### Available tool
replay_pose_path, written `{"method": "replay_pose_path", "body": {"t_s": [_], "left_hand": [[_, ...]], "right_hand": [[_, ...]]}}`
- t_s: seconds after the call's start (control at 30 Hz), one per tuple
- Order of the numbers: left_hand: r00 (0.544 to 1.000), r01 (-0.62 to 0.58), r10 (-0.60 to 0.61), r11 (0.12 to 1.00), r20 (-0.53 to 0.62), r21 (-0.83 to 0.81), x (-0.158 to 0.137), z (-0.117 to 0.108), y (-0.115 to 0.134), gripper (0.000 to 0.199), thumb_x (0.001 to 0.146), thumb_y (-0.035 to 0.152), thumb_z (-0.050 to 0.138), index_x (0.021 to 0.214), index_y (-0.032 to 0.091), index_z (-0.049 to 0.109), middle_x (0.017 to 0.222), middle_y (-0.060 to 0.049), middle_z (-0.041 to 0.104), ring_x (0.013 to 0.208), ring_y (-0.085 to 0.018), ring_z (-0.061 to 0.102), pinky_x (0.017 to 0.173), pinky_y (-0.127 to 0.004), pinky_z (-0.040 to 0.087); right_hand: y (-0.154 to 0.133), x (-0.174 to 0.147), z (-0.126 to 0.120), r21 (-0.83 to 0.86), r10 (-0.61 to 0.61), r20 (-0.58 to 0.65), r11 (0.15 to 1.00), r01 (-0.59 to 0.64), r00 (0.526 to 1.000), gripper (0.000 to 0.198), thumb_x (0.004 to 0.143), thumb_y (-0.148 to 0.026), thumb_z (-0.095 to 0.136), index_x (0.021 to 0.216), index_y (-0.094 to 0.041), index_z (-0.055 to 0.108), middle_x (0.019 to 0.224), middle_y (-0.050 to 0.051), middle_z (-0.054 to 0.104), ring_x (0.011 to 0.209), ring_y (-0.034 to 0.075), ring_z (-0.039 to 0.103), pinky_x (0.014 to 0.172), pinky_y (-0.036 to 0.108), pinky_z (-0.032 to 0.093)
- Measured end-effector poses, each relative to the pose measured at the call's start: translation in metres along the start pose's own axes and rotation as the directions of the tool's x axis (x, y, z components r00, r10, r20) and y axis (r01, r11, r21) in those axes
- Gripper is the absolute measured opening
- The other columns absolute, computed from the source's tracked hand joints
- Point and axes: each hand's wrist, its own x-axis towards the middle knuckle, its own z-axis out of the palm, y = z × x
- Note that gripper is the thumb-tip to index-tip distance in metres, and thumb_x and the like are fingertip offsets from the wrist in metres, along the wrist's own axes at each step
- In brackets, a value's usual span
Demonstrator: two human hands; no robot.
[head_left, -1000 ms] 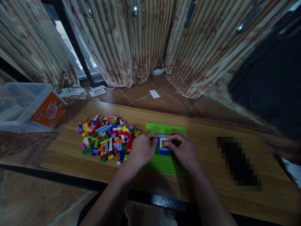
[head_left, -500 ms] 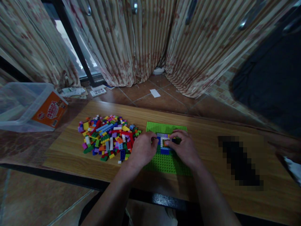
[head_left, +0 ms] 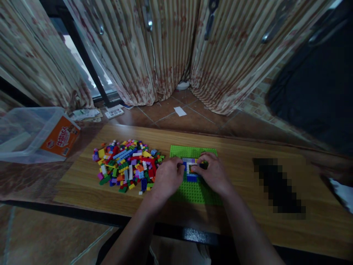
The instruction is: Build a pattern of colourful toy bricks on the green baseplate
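Note:
A small structure of building bricks (head_left: pixel 192 177), blue along its front with white, lilac and yellow parts, sits on a green studded baseplate (head_left: pixel 183 195). At its left side is my left hand (head_left: pixel 168 176), thumb and fingers pinched together by a blue brick; whatever lies between the fingertips is hidden. My right hand (head_left: pixel 215 173) reaches in from the right, its thumb over the white part. A dark blue building brick (head_left: pixel 203 165) shows between that thumb and the bent fingers. Both hands touch the structure and cover its sides.
A heap of loose coloured bricks (head_left: pixel 129 165) lies left of the baseplate on the wooden table (head_left: pixel 237 154). Off the table's left end stands a clear plastic box (head_left: pixel 30 119) with an orange label. A pixelated dark patch (head_left: pixel 280 186) covers something at the right.
The camera view has tilted and shifted slightly, so the table sits a little differently in the picture. Both hands stay at the structure, with only small finger movement.

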Motion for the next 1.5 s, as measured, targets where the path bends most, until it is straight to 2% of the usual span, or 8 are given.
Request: {"method": "replay_pose_path", "body": {"t_s": [0.13,0.27,0.33,0.57,0.67,0.9,1.1,1.5], "left_hand": [[1.0,-0.005,0.005,1.0,-0.012,-0.015,0.001,-0.001,-0.001,0.019,0.087,0.02,0.053,0.096,0.018,0.069,0.092,-0.007,0.072,0.08,-0.018,0.066,0.072,-0.029,0.05],[0.999,-0.04,0.037,0.995,-0.033,-0.087,0.001,-0.002,-0.001,0.021,0.088,0.018,0.051,0.097,0.018,0.071,0.094,-0.005,0.072,0.083,-0.017,0.065,0.076,-0.027,0.05],[0.997,-0.063,0.059,0.991,-0.04,-0.117,0.0,-0.001,-0.001,0.022,0.089,0.018,0.051,0.096,0.019,0.071,0.094,-0.004,0.071,0.083,-0.016,0.065,0.077,-0.026,0.05],[0.973,-0.228,0.228,0.974,-0.042,0.01,-0.003,0.008,0.006,0.024,0.089,0.019,0.05,0.099,0.025,0.072,0.099,-0.004,0.066,0.093,-0.018,0.061,0.092,-0.032,0.048],[0.966,-0.256,0.259,0.963,-0.024,0.081,-0.006,0.012,0.01,0.024,0.09,0.02,0.05,0.098,0.025,0.072,0.102,-0.006,0.064,0.095,-0.019,0.059,0.094,-0.035,0.047],[0.965,-0.263,0.261,0.956,0.031,0.131,-0.011,0.016,0.014,0.027,0.093,0.024,0.044,0.096,0.023,0.071,0.1,-0.007,0.06,0.099,-0.02,0.055,0.093,-0.035,0.046],[0.969,-0.247,0.246,0.959,0.025,0.141,-0.011,0.021,0.014,0.025,0.091,0.023,0.044,0.094,0.021,0.069,0.097,-0.008,0.059,0.094,-0.022,0.054,0.083,-0.035,0.049],[0.977,-0.211,0.214,0.964,0.003,0.163,-0.009,0.026,0.019,0.02,0.088,0.023,0.046,0.093,0.015,0.064,0.099,-0.011,0.059,0.096,-0.025,0.055,0.084,-0.037,0.051]], "right_hand": [[0.001,-0.001,-0.005,0.07,0.02,-0.008,0.997,-0.02,1.0,0.02,0.071,-0.043,0.068,0.074,-0.023,0.067,0.111,0.006,0.063,0.107,0.025,0.056,0.097,0.045,0.039],[0.003,0.0,-0.015,0.269,0.133,-0.019,0.955,-0.123,0.991,0.025,0.078,-0.044,0.058,0.079,-0.022,0.069,0.098,0.006,0.07,0.095,0.023,0.062,0.091,0.041,0.043],[0.003,0.0,-0.018,0.301,0.186,-0.058,0.94,-0.161,0.981,0.025,0.077,-0.043,0.057,0.081,-0.022,0.07,0.092,0.005,0.072,0.092,0.024,0.064,0.088,0.04,0.045],[0.0,-0.004,-0.015,0.163,0.127,-0.081,0.98,-0.113,0.989,0.023,0.08,-0.036,0.054,0.085,-0.022,0.072,0.092,0.005,0.073,0.087,0.022,0.065,0.081,0.038,0.047],[0.0,-0.004,-0.014,0.144,0.116,-0.083,0.984,-0.103,0.99,0.024,0.081,-0.036,0.053,0.087,-0.023,0.071,0.093,0.005,0.072,0.086,0.022,0.064,0.079,0.037,0.047],[0.002,-0.005,-0.013,0.079,0.107,-0.064,0.992,-0.102,0.992,0.026,0.08,-0.04,0.053,0.086,-0.022,0.071,0.091,0.006,0.072,0.084,0.023,0.064,0.078,0.038,0.047],[0.003,-0.005,-0.012,-0.008,0.109,-0.055,0.994,-0.109,0.993,0.029,0.078,-0.045,0.054,0.086,-0.022,0.071,0.09,0.006,0.072,0.084,0.025,0.064,0.078,0.04,0.048],[-0.003,-0.005,-0.009,-0.051,0.141,-0.1,0.988,-0.146,0.985,0.033,0.078,-0.049,0.053,0.089,-0.024,0.072,0.088,0.006,0.073,0.079,0.025,0.066,0.072,0.037,0.049]]}}
